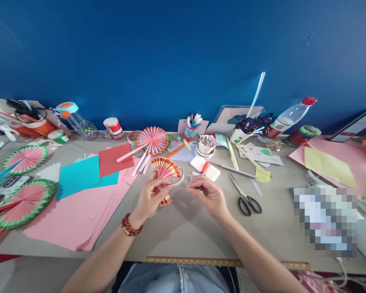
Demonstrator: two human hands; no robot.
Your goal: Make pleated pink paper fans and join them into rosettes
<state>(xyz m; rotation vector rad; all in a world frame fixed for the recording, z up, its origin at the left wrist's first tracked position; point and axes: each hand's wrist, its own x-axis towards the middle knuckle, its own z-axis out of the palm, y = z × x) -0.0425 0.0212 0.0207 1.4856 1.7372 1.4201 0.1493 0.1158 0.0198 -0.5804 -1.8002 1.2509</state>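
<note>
My left hand (152, 193) is closed around a pleated paper fan (166, 167) in pink, orange and yellow, half spread above the desk. A thin whitish curved strip (180, 179) shows at the fan's right edge, beside my left fingertips. My right hand (209, 194) is in a pinch just to the right of it; whatever lies between the thumb and finger is too small to make out. Scissors (245, 199) with black handles lie partly open to the right of my right hand. Behind my hands rests a finished round fan (153, 140) with a pink paper handle.
Pink sheets (70, 219), blue paper (79, 177) and red paper (116, 159) lie on the left. More round fans (26, 203) are at the far left. A pen cup (191, 132), a small white tub (207, 145) and a bottle (289, 118) stand along the blue wall.
</note>
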